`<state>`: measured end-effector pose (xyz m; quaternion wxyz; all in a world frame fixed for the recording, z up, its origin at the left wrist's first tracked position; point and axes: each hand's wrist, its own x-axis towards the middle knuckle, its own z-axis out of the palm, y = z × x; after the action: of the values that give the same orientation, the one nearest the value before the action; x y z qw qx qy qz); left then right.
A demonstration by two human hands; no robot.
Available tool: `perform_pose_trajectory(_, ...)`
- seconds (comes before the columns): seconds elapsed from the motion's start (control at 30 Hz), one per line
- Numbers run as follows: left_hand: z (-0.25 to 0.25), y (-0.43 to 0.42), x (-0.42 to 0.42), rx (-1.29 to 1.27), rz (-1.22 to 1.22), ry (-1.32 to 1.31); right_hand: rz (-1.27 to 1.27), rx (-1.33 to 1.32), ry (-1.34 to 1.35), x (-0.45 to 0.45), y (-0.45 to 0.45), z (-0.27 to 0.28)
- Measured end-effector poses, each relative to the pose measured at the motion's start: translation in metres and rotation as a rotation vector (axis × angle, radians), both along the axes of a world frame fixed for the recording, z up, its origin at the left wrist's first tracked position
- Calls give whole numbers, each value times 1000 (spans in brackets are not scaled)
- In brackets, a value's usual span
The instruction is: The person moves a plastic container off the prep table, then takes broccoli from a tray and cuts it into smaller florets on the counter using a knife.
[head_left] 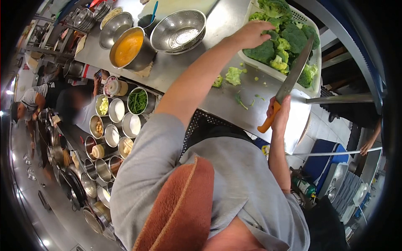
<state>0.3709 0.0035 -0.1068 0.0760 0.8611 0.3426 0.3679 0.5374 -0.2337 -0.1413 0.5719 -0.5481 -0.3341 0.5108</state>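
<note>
My left hand (253, 34) reaches over a white plastic basket (256, 62) heaped with broccoli (295, 38). Its fingers are stretched out and apart, touching the green heads at the pile's left side; no piece shows gripped in them. In my right hand (283, 112) is a large knife (293, 77), held by its orange handle. The blade points up and away, across the near right part of the basket. Broccoli scraps (233, 76) and small trimmings lie on the steel table below the basket.
On the steel table (176, 71) stand a perforated bowl (178, 31), a pot of orange liquid (128, 47) and a metal bowl (116, 29). Several ingredient containers, one with chopped greens (137, 101), fill the left. Another person (79, 100) stands there; a person's hand (368, 146) shows at right.
</note>
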Motion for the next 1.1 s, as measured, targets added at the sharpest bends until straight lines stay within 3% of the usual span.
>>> perform_pose_trajectory(0.07,32,-40,-36,-371,-17,-335,-1,-52,-124,-5,-7,14)
perform_pose_trajectory(0.13,13,-68,-93,-580,123,-273,70,-64,-161,5,-16,4)
perform_pose_trajectory(0.17,5,-89,-111,-645,308,-27,144,-69,-233,8,-19,7)
perform_pose_trajectory(0.23,-26,-129,-147,-725,184,150,245,-67,-336,11,-22,11)
perform_pose_trajectory(0.27,-41,-146,-149,-728,185,149,247,-69,-336,11,-23,10)
perform_pose_trajectory(0.33,-64,-172,-148,-357,421,72,368,-81,-377,11,-23,9)
perform_pose_trajectory(0.37,-73,-174,-149,-366,439,64,388,-86,-383,11,-23,10)
perform_pose_trajectory(0.43,-82,-165,-154,-712,306,-187,491,-167,-399,7,-15,13)
perform_pose_trajectory(0.6,-94,-168,-149,-656,399,-175,501,-200,-481,-24,9,12)
perform_pose_trajectory(0.67,-97,-170,-149,-634,414,-200,497,-66,-663,-40,16,9)
perform_pose_trajectory(0.77,-93,-170,-142,-633,410,-144,451,81,-688,-52,30,-15)
perform_pose_trajectory(0.8,-90,-173,-139,-610,411,-250,460,110,-718,-59,33,-13)
perform_pose_trajectory(0.87,-78,-176,-135,-573,383,-355,421,123,-667,-76,41,-4)
perform_pose_trajectory(0.93,-56,-186,-129,-546,311,-382,362,398,-588,-86,47,7)
perform_pose_trajectory(0.97,-47,-189,-124,-539,280,-388,337,401,-607,-86,48,13)
perform_pose_trajectory(1.03,-34,-193,-113,-541,270,-354,519,72,-377,-80,51,25)
perform_pose_trajectory(1.1,-32,-190,-102,-560,231,-357,531,52,-354,-68,53,26)
